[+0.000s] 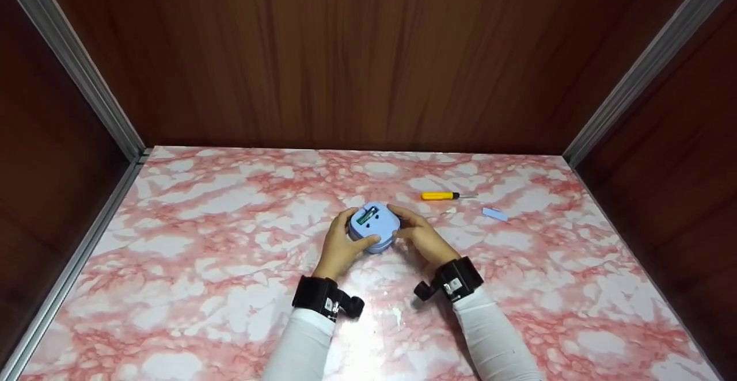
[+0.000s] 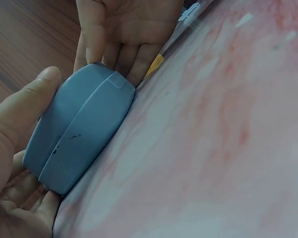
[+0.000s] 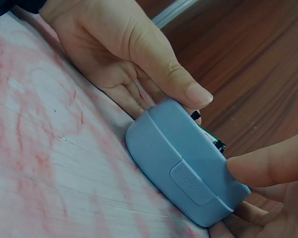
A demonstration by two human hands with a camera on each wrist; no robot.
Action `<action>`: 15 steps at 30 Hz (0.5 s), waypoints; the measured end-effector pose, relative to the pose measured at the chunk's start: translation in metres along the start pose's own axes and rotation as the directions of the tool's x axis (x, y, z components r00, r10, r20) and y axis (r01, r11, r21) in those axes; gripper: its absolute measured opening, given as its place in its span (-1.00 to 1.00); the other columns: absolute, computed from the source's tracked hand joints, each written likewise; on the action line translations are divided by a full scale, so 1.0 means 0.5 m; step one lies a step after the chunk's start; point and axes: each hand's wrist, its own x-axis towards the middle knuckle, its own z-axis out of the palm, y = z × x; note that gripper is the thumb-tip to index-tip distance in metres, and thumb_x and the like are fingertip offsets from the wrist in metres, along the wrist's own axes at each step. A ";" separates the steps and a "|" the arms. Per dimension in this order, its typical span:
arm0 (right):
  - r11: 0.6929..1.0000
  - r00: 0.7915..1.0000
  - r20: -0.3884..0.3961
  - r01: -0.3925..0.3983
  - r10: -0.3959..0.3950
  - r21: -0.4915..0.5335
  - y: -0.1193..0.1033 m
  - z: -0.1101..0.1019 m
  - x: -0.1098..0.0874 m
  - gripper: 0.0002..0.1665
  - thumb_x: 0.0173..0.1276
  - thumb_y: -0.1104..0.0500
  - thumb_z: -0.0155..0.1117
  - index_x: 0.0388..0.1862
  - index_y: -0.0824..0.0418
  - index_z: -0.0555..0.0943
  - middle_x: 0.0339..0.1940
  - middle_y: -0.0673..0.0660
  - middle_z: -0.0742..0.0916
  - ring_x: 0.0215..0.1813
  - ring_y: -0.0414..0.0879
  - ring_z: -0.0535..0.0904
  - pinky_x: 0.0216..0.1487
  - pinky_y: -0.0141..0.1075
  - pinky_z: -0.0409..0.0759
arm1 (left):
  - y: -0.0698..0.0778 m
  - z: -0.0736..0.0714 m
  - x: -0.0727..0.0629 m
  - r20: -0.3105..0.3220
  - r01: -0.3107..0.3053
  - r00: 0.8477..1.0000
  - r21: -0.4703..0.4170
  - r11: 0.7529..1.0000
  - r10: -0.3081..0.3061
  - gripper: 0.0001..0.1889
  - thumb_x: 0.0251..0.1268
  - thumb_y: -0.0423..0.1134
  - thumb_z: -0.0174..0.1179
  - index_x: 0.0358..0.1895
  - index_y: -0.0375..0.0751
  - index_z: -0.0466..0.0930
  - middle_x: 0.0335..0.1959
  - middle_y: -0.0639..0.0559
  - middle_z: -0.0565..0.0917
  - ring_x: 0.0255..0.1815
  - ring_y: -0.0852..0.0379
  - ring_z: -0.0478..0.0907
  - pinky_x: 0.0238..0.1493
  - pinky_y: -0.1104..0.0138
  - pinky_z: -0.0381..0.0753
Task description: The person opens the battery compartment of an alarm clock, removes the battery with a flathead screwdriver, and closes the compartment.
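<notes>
**Blue case [image 1: 382,227] gripped from both sides**

The step in hand is judged to be the steadying of the blue case while its top slot [image 1: 358,220] lies uncovered; a dark green object [image 1: 368,214], probably a battery, can be seen in it. For the next move, a firm, level hold seems to be called for, with one side kept anchored if the other is to be freed. A blue strip [image 1: 494,214], possibly the slot's cover, and a yellow-handled screwdriver [image 1: 439,195] are left untouched beyond the right hand [image 1: 427,238].

The case is set near the middle of the marbled table [image 1: 219,289], on which its lower edge appears to be rested. Its left side is gripped by the left hand [image 1: 339,247], whose thumb is laid over the near edge of the top and whose fingers are wrapped around the side. The opposite side is held by the right hand, with the thumb brought to the upper edge and the fingers bent behind. Both forearms are angled inward.
</notes>
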 end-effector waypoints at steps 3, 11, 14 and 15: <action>1.000 1.000 -0.014 0.005 -0.005 0.027 0.003 0.000 0.000 -0.21 0.16 0.44 0.11 0.44 0.25 0.29 0.37 0.22 0.43 0.31 0.05 0.35 0.31 -0.17 0.31 | -0.001 -0.001 -0.001 0.003 0.000 1.000 0.012 1.000 0.000 -0.13 -0.07 -0.01 0.51 0.37 -0.12 0.31 0.32 -0.11 0.38 0.31 -0.03 0.33 0.31 0.14 0.31; 0.995 0.994 0.066 0.087 -0.090 0.043 0.007 -0.005 0.001 -0.24 0.22 0.46 0.04 0.45 0.37 0.22 0.41 0.32 0.37 0.39 0.07 0.28 0.32 -0.27 0.32 | -0.004 -0.001 -0.003 0.019 -0.024 1.000 -0.022 0.999 0.024 -0.11 -0.10 -0.04 0.54 0.34 -0.19 0.28 0.28 -0.17 0.38 0.28 -0.06 0.34 0.27 0.10 0.35; 0.995 0.993 0.074 0.092 -0.094 0.025 0.008 -0.006 0.001 -0.24 0.23 0.46 0.02 0.47 0.36 0.20 0.43 0.31 0.35 0.40 0.06 0.27 0.32 -0.28 0.31 | -0.005 0.000 -0.004 0.027 -0.016 0.999 -0.044 0.999 0.017 -0.11 -0.10 -0.05 0.54 0.33 -0.20 0.27 0.28 -0.18 0.40 0.25 -0.08 0.37 0.26 0.09 0.37; 0.995 0.993 0.074 0.091 -0.093 0.029 0.008 -0.006 0.001 -0.23 0.23 0.46 0.01 0.47 0.36 0.20 0.43 0.31 0.35 0.41 0.06 0.27 0.33 -0.27 0.30 | -0.005 0.000 -0.004 0.028 -0.010 1.000 -0.046 0.999 0.011 -0.11 -0.10 -0.05 0.54 0.32 -0.19 0.27 0.27 -0.18 0.42 0.24 -0.08 0.38 0.25 0.09 0.38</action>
